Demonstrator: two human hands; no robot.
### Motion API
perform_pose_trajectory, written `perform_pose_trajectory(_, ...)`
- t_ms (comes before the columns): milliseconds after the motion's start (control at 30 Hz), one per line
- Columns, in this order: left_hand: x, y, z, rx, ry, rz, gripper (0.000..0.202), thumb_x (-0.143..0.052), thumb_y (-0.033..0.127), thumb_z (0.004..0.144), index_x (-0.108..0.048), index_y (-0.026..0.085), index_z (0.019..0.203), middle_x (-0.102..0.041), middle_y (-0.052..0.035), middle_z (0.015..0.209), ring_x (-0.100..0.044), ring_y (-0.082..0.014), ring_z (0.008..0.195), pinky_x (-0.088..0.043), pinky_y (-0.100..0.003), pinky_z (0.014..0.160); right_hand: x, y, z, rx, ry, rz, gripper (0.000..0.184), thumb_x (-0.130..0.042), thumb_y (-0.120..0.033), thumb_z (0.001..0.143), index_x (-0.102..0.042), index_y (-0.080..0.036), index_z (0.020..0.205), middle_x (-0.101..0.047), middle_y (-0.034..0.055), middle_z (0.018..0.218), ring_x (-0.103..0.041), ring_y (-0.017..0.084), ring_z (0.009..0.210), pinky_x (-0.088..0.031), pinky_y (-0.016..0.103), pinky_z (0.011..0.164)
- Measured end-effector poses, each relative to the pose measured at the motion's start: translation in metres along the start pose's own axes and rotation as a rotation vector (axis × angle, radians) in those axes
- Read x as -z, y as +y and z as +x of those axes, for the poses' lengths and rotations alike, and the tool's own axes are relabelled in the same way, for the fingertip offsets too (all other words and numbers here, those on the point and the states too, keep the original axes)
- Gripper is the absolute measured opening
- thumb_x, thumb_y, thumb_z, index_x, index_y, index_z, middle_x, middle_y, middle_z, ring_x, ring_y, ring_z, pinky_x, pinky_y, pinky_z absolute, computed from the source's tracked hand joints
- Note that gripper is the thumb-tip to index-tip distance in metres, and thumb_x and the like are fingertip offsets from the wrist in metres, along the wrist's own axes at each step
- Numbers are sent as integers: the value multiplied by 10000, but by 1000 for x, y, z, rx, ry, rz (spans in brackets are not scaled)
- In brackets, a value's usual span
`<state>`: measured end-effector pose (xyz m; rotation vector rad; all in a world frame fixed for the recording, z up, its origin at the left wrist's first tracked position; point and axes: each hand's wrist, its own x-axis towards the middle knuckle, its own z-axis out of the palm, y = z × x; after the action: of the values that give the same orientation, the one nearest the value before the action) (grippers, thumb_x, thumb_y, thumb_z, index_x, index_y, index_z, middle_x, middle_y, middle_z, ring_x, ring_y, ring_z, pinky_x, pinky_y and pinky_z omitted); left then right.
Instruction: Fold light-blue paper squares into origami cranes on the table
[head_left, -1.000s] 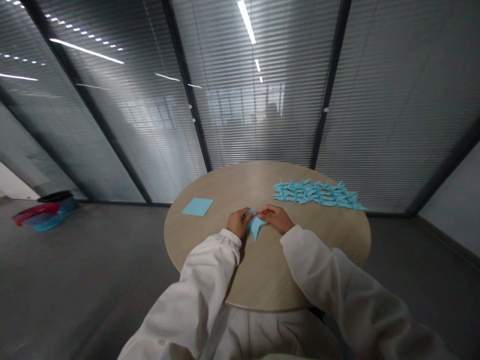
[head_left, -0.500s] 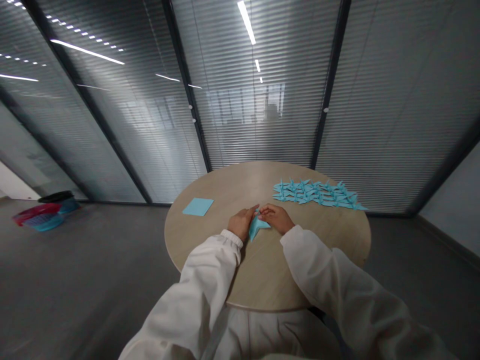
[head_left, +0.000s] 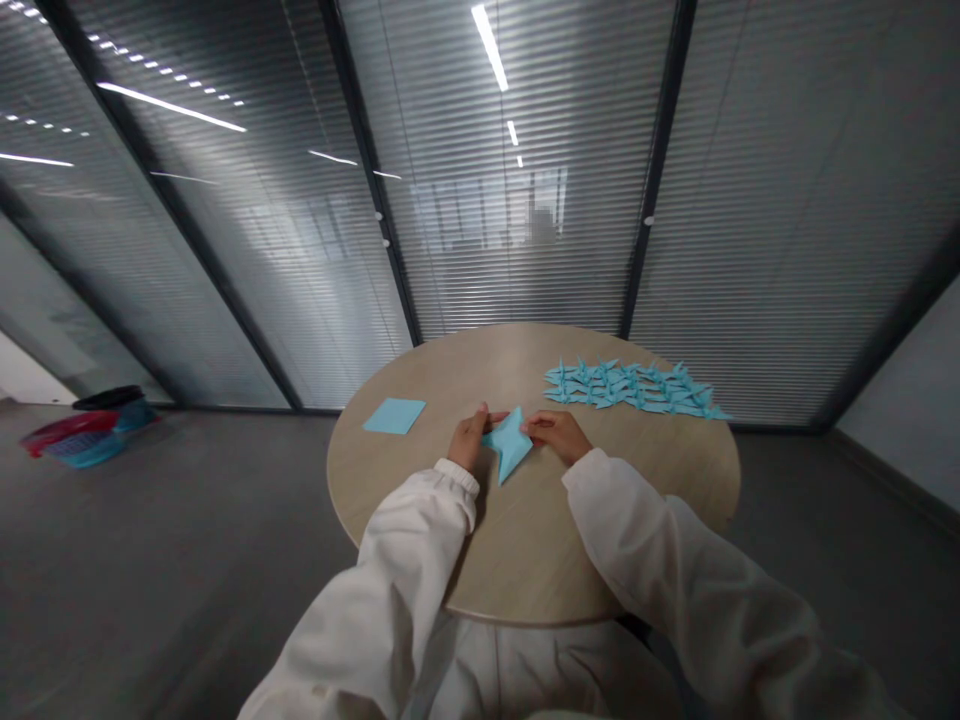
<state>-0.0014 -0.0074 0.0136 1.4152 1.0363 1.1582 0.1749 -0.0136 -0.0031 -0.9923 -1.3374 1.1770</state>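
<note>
The fingers [head_left: 535, 430] of the right hand [head_left: 564, 436] pinch the right edge of a partly folded blue paper [head_left: 513, 446] at the middle of the frame, over the desk [head_left: 536, 560]. The left hand [head_left: 466, 442] meets the paper's left corner, thumb raised; its other fingers are partly hidden, so I cannot tell how firmly they close. At centre right, rows of spiky folded pieces [head_left: 634, 386] lie packed together and look finished. The held paper seems midway: a broad, pointed shape, lacking their narrow spikes. At centre left, a flat blue sheet [head_left: 394, 416], perhaps a stack, lies unfolded.
</note>
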Motion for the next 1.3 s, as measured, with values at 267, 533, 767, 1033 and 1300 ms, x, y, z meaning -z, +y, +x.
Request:
perform_pose_trajectory(267,5,-2,6,275,-77,-317,301,-671,323,707,-702,76,877,-671,-71,658,-558,-102,501,-461,-209,480,3,5,3,-92,24,100,292,-754,-393,515,-654,-160,659,-645,-7,639,-574,127,591,-471,246,552)
perform_pose_trajectory(533,9,-7,4,315,-296,-192,455,-825,337,499,-710,91,865,-690,-71,698,-603,-126,572,-514,-256,576,5,3,1,-173,-83,74,289,-769,-374,512,-657,-153,660,-626,-13,611,-576,127,604,-477,261,591)
perform_pose_trajectory(767,9,-4,4,265,-217,-19,409,-849,362,407,-700,97,681,-632,-20,549,-550,-94,482,-468,-215,494,3,-1,-1,-201,-132,47,312,-776,-393,498,-636,-143,624,-590,-28,561,-544,118,559,-443,255,574)
perform_pose_trajectory(1033,2,6,0,263,-192,62,444,-827,448,402,-661,110,639,-611,-7,541,-542,-95,486,-452,-224,506,1,-6,-3,-93,-148,-7,308,-748,-407,526,-622,-141,614,-565,-39,557,-498,104,547,-395,242,572)
perform_pose_trajectory(1300,1,0,3,83,-144,101,437,-771,508,468,-629,120,608,-523,28,462,-437,-62,426,-302,-181,419,-2,-10,-5,-40,-185,-94,289,-730,-411,542,-634,-144,599,-587,-33,564,-499,105,556,-397,243,595)
